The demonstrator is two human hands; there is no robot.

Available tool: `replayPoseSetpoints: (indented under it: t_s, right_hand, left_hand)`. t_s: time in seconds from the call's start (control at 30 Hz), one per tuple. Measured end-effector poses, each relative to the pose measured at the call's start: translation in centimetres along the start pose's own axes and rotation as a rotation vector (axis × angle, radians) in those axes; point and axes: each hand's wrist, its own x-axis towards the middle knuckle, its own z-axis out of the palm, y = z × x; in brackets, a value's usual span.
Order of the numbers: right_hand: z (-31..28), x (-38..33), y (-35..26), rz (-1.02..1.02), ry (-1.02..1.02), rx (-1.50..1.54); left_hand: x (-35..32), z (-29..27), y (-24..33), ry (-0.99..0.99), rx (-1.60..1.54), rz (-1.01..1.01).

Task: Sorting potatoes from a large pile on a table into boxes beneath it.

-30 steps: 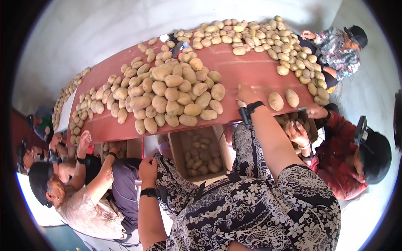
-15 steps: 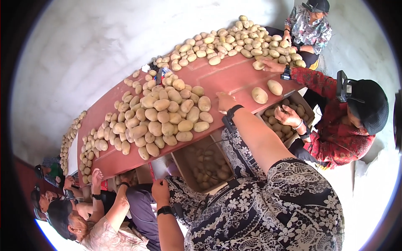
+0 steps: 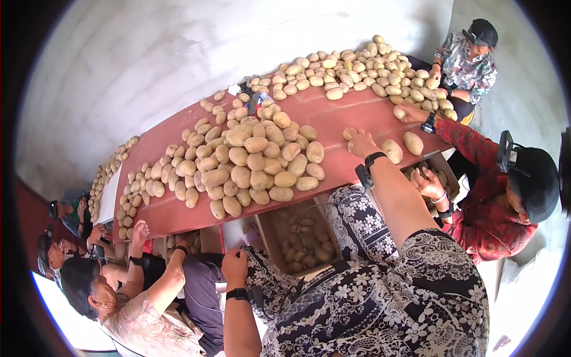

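Many potatoes cover red table, pale wall.

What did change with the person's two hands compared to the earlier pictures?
The right hand stays stretched out on the red table by a small potato, with no clear grasp. The left hand stays low at the cardboard box. The potato pile looks unchanged.
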Motion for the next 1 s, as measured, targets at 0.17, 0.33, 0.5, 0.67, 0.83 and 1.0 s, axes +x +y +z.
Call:
replayPoseSetpoints:
  t_s: [0.17, 0.33, 0.5, 0.67, 0.83, 1.0]
  right_hand:
    - [0.9, 0.5, 1.3, 0.024, 0.013, 0.083]
    - [-0.3, -0.6, 2.7, -0.046, -0.009, 0.312]
    - [-1.9, -1.3, 3.7, -0.060, -0.137, 0.345]
    - [-2.5, -1.4, 3.6, -0.126, -0.223, 0.225]
    - [-2.1, 0.3, 2.6, -0.076, -0.246, 0.196]
    - [-1.3, 2.1, 2.0, -0.029, -0.187, 0.158]
  left_hand:
    - [0.1, 0.2, 1.0, 0.007, 0.026, -0.007]
    - [0.1, 0.1, 1.9, -0.002, 0.030, -0.014]
    - [0.0, 0.3, 2.8, -0.018, 0.017, 0.029]
    - [0.3, 0.8, 3.1, -0.009, 0.063, 0.052]
    - [0.6, 1.4, 3.1, 0.036, 0.075, 0.084]
    - [1.0, 1.6, 3.5, 0.012, 0.072, 0.058]
